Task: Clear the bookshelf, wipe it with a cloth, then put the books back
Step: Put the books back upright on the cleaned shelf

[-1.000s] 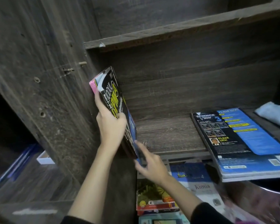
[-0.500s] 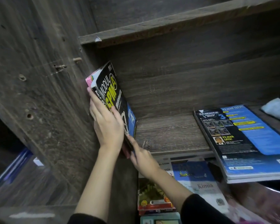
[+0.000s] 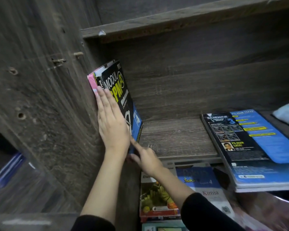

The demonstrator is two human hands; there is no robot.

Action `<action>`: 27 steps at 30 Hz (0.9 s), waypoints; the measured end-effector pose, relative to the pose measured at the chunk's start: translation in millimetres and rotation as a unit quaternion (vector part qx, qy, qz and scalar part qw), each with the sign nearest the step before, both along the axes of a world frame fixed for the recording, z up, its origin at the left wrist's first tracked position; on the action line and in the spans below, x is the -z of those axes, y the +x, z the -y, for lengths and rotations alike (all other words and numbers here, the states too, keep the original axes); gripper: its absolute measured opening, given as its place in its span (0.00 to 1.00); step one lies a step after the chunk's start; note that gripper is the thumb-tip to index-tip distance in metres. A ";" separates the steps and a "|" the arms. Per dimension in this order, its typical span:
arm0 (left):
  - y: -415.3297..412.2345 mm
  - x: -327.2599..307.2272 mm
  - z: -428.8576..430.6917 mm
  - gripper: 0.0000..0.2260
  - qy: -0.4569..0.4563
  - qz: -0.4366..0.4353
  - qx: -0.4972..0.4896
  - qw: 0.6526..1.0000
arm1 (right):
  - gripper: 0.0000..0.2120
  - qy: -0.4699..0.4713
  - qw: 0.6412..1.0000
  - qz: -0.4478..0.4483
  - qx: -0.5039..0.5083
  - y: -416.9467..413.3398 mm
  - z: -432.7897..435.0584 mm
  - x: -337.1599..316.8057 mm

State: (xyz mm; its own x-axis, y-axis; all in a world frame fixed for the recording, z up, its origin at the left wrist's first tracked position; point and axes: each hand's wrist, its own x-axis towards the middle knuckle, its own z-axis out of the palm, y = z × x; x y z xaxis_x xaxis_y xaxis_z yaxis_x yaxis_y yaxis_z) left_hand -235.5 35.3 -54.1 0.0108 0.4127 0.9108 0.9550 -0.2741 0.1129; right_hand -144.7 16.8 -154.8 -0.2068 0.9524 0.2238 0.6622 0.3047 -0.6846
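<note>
A black and yellow "Modul SPM" book (image 3: pixel 119 90) stands upright with a pink book (image 3: pixel 92 82) against the left wall of the dark wooden shelf (image 3: pixel 177 137). My left hand (image 3: pixel 111 124) presses flat on the spines with straight fingers. My right hand (image 3: pixel 144 157) touches the black book's lower front corner with its forefinger stretched out. A blue "Science" book (image 3: pixel 257 147) lies flat on the shelf's right side and overhangs the front edge. A pale cloth (image 3: pixel 287 114) lies at the far right of the shelf.
Below the shelf's front edge lies a stack of books (image 3: pixel 158 197), with a blue and white "Kimia" book (image 3: pixel 207 185) beside it. The upper shelf board (image 3: pixel 173 19) runs above. The thick side panel (image 3: pixel 45 97) fills the left.
My left hand let go of the book's edge and flattened against the spines. The books went from tilted to nearly upright against the left wall. My right hand moved up to the lower corner.
</note>
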 end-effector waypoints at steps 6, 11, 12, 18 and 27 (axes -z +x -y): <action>-0.5 0.5 -1.0 0.37 -0.006 -0.013 -0.003 1.000 | 0.43 0.036 0.998 0.043 0.003 -4.3 1.5 9.4; -1.6 0.5 -1.0 0.38 -0.013 -0.021 -0.005 1.000 | 0.43 0.044 0.996 0.063 0.037 -16.4 2.0 15.7; -1.9 0.4 -1.1 0.38 -0.015 -0.025 -0.006 1.000 | 0.43 0.044 0.996 0.067 0.044 -18.1 2.5 16.2; -0.2 0.0 0.7 0.38 -0.047 -0.021 -0.025 0.998 | 0.42 0.022 0.999 0.035 0.017 -10.9 -0.8 19.9; 32.0 -4.8 28.0 0.23 0.102 0.055 0.106 0.988 | 0.22 0.129 0.981 -0.028 0.139 70.9 25.9 -10.7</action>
